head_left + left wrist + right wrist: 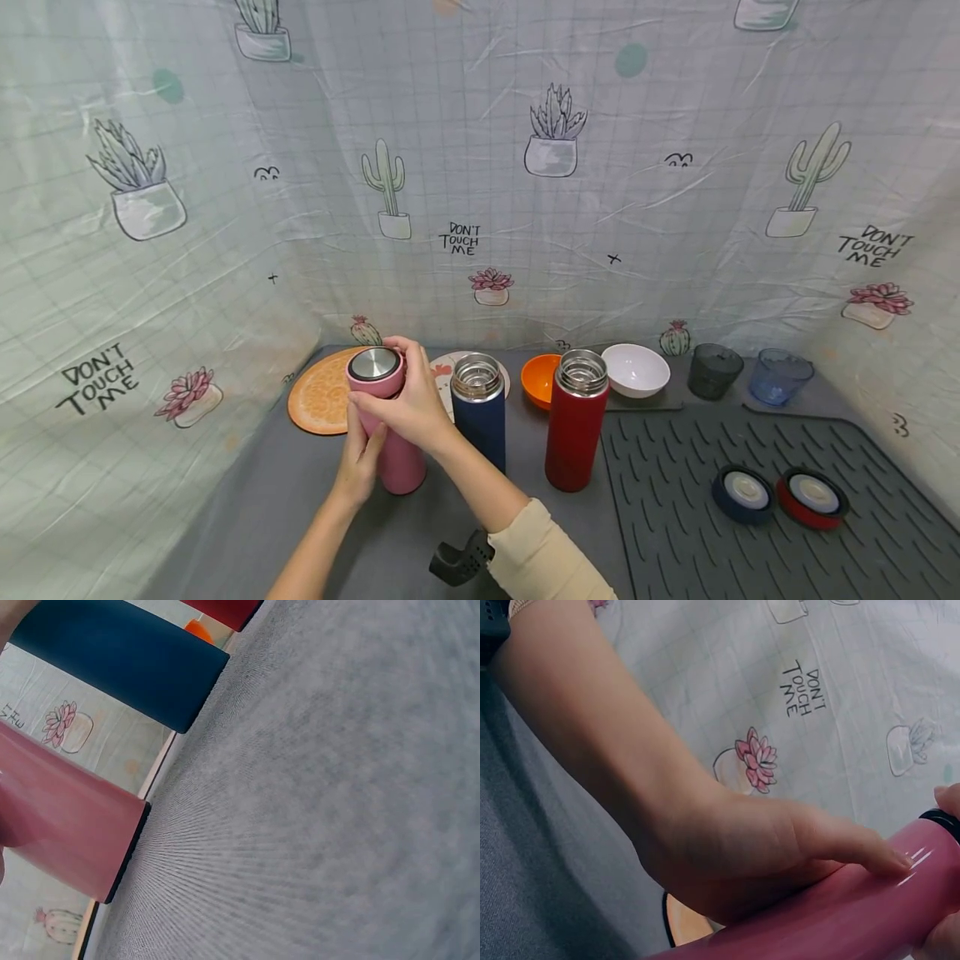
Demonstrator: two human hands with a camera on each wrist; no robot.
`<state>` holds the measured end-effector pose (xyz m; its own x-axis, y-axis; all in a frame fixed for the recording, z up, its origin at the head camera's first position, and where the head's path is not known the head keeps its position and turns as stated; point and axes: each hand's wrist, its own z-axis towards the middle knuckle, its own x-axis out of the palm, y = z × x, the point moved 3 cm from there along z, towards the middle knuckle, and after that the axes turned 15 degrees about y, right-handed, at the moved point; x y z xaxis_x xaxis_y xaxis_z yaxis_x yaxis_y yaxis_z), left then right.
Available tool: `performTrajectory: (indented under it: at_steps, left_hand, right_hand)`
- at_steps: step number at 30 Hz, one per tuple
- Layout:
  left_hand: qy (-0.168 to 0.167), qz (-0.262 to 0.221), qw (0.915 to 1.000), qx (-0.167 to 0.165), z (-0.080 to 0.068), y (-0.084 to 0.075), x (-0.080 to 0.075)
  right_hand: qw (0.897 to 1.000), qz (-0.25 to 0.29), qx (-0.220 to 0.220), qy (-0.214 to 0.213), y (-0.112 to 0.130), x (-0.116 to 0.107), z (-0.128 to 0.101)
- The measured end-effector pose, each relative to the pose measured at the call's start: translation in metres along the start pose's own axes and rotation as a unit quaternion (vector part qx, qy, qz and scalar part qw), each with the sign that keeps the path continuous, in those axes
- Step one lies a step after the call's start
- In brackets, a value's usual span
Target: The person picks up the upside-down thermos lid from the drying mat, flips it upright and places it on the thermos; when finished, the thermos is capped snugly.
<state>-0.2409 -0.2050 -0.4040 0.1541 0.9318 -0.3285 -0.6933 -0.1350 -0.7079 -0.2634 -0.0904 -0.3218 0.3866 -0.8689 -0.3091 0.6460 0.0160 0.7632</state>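
Note:
A pink thermos flask stands upright on the grey table, left of centre. My left hand grips its body; in the right wrist view the left thumb lies along the pink side. Up at the top, my right hand holds the pink lid with its silver disc, thumb and fingers around it. To the right are an open navy flask, partly behind the right arm, and an open red flask. The left wrist view shows the pink flask's base on the table.
Behind stand an orange-slice placemat, a patterned plate, an orange bowl, a white bowl, a black cup and a blue cup. A navy lid and red lid lie on the dark mat.

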Motion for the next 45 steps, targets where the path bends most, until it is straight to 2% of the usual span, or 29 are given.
performTrajectory:
  at_steps: [5, 10, 14, 17, 19, 24, 30, 32, 40, 45]
  left_hand:
    - [-0.005, 0.008, 1.0000, -0.001, -0.003, 0.000, -0.002]
    - [-0.006, 0.014, 0.9998, 0.011, -0.004, -0.001, -0.002]
    - [-0.003, 0.023, 0.9997, 0.011, -0.003, 0.000, -0.001]
    - [0.000, 0.029, 0.9996, 0.003, -0.002, 0.002, 0.000]
    - [0.000, 0.036, 0.9994, 0.000, -0.002, 0.003, 0.000]
    - [-0.003, 0.038, 0.9992, -0.003, -0.003, 0.003, -0.001]
    - [0.004, 0.041, 0.9992, -0.005, -0.002, 0.002, -0.001]
    - [0.004, 0.042, 0.9991, -0.007, -0.002, 0.002, -0.001]
    - [-0.001, 0.038, 0.9993, -0.001, -0.001, 0.004, -0.001]
    - [-0.002, 0.038, 0.9993, 0.007, -0.001, 0.005, -0.002]
  right_hand:
    - [0.997, 0.064, 0.015, 0.033, -0.004, 0.002, -0.002]
    - [0.991, 0.129, -0.003, 0.047, 0.003, 0.000, -0.003]
    - [0.991, 0.131, -0.008, 0.022, 0.019, -0.003, -0.004]
    - [0.992, 0.126, 0.014, 0.009, 0.024, -0.004, -0.007]
    - [0.990, 0.134, 0.027, 0.016, 0.025, -0.004, -0.010]
    - [0.982, 0.181, 0.022, 0.043, 0.018, -0.005, -0.009]
    - [0.979, 0.202, -0.027, 0.028, -0.008, 0.000, -0.003]
    - [0.977, 0.207, -0.032, 0.025, -0.010, 0.000, -0.002]
    - [0.965, 0.259, -0.011, 0.026, -0.012, -0.002, 0.000]
    - [0.966, 0.255, -0.012, 0.041, -0.010, -0.003, 0.000]
